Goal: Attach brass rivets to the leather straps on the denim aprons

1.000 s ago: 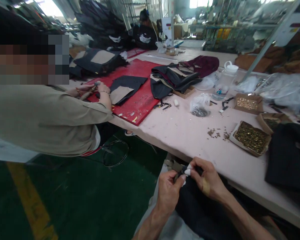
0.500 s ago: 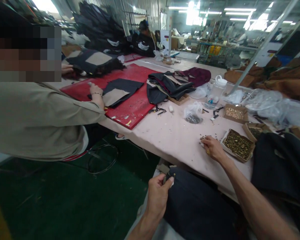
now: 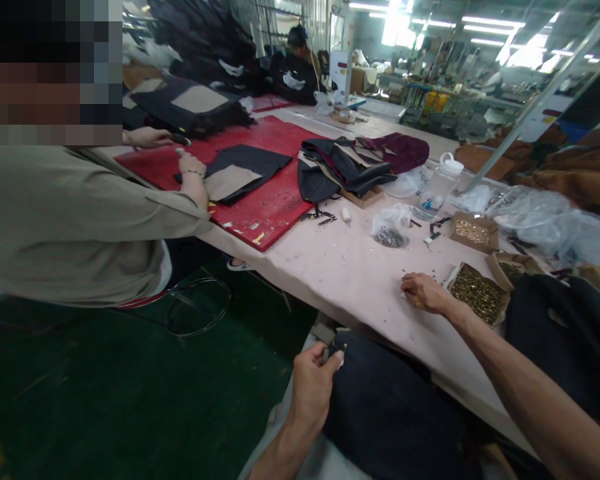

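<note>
Now, left hand [image 3: 310, 387] grip pinching dark fabric [image 3: 385, 413], right hand [image 3: 423, 292] curled on loose rivets, box [image 3: 477, 293] w/ rivets.

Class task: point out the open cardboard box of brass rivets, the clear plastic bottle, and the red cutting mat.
Open cardboard box of brass rivets [image 3: 476, 293], head view, rivet heap.
Clear plastic bottle [image 3: 439, 187], head view, body.
Red cutting mat [image 3: 275, 203], head view, bare surface.

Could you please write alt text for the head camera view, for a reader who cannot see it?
The person's left hand pinches the edge of a dark garment on their lap, while the right hand rests on a pink table beside a box of brass rivets. A co-worker leans over a red mat.
</note>
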`<action>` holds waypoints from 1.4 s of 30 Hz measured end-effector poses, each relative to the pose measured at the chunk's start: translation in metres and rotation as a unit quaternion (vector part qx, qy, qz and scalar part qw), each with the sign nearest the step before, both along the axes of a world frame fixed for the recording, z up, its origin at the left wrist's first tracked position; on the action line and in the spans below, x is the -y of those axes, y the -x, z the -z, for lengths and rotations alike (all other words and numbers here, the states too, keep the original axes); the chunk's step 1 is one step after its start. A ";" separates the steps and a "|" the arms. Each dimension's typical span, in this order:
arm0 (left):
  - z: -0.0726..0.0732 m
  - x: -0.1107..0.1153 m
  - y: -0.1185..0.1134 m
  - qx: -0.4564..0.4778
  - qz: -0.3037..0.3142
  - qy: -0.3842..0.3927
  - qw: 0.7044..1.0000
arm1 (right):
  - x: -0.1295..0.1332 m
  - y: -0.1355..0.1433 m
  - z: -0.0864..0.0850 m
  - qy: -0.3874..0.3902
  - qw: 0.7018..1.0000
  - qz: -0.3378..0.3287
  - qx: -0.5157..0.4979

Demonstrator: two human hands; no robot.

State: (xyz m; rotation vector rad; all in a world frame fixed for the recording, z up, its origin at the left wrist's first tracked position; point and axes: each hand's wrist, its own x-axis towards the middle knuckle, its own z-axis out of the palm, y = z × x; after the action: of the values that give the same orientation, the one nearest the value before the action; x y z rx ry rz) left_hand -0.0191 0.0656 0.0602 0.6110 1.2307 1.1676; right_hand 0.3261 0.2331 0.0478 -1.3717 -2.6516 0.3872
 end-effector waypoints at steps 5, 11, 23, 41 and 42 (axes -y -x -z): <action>-0.001 0.000 0.004 0.055 0.002 0.018 0.998 | 0.009 -0.006 0.005 0.009 0.999 0.028 -0.022; 0.004 0.000 0.004 0.043 0.009 0.020 0.999 | 0.030 -0.004 0.010 -0.003 0.995 0.078 -0.067; -0.006 0.000 -0.007 0.038 -0.009 0.035 0.999 | 0.047 -0.012 0.020 -0.005 0.982 0.089 -0.164; -0.015 0.019 -0.016 0.093 -0.034 0.024 0.995 | 0.058 -0.022 0.056 -0.074 0.991 0.076 -0.077; -0.015 0.020 -0.016 0.094 -0.038 0.029 0.994 | 0.065 -0.015 0.056 -0.083 0.989 0.089 -0.078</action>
State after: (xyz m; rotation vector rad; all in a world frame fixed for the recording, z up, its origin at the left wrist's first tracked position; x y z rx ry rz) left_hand -0.0028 0.0454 0.0751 0.4046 1.1303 1.2192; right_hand 0.3415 0.1683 -0.0078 -1.4476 -2.3549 0.2374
